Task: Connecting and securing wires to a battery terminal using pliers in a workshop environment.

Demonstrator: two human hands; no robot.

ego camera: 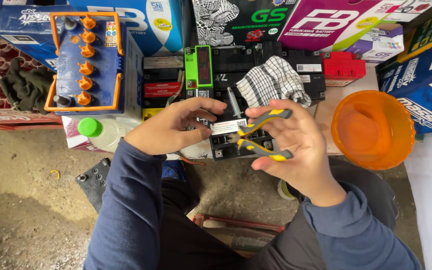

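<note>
Sleeves of dark blue lead up from the bottom edge to both hands. The right hand [296,145] is curled around a pair of pliers [263,135] with grey and yellow handles, which stand spread apart in its grip. The left hand [176,127] is half open, fingers bent, resting on a small black battery [226,142] with a white label; the pliers' tip lies over that battery. Just right sits an orange plastic bowl [373,130] on the tabletop [338,102]. Beyond the hands lie a syringe [234,102], a checked cloth [273,80] and a green battery [198,67]. Further left stands a blue battery [86,62] with orange caps, beside a green-capped bottle [101,131].
</note>
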